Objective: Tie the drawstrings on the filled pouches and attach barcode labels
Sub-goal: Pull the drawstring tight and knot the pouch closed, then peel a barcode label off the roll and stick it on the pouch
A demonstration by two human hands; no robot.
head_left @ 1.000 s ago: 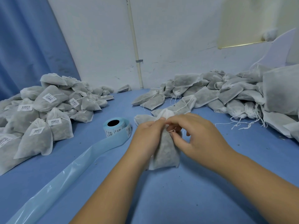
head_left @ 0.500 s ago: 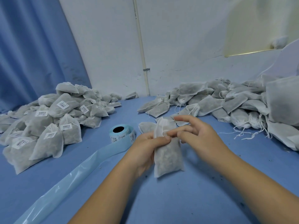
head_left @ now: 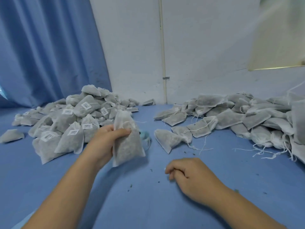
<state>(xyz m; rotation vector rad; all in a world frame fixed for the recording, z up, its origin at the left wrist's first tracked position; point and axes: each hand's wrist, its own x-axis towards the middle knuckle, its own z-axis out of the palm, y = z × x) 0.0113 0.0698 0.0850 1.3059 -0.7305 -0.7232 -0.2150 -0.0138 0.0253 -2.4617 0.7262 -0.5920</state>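
Our left hand point(head_left: 105, 141) gripped a filled pouch point(head_left: 127, 142) upright over the blue table point(head_left: 148, 204), our right hand point(head_left: 191, 177) curled nearby, whether it pinched anything we could not tell.

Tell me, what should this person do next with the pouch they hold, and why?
Probably move the right hand to the label roll half hidden behind the pouch and peel off a barcode label. The left hand grips the pouch at its neck, which looks drawn in, yet no label shows on it, while pouches in the left pile carry one.
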